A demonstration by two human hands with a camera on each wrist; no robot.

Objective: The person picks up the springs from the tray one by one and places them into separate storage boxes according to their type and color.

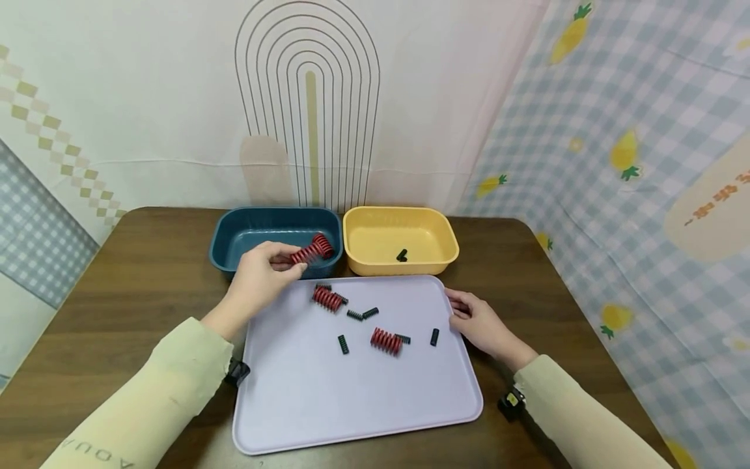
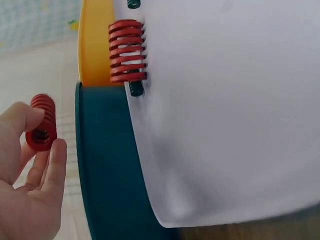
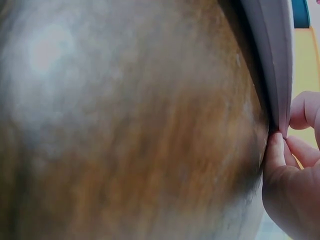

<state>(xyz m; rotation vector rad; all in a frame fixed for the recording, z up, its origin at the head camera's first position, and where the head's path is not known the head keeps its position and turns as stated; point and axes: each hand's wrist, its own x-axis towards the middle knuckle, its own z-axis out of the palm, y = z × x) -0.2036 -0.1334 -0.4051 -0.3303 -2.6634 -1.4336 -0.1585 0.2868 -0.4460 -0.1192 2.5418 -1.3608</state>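
My left hand [image 1: 258,277] pinches a red coil spring [image 2: 45,120] between thumb and fingers, above the dark blue bin [image 1: 234,238]. Another red spring [image 1: 323,243] shows inside that bin, just beyond the held one. At the right edge of the pale lilac tray [image 1: 305,397], my right hand [image 1: 477,322] grips the rim between thumb and fingers. On the tray lie a red spring [image 1: 387,341] near the middle and a second red spring [image 1: 327,298] near the far edge. Several small dark green springs [image 1: 343,344] are scattered around them, some partly hidden by the red ones.
A yellow bin [image 1: 375,267] stands right of the blue one, with small dark springs [image 1: 402,255] inside. Both bins sit behind the tray on a brown wooden table [image 1: 146,260]. Patterned cloth [image 1: 422,98] hangs behind the table and along its right side.
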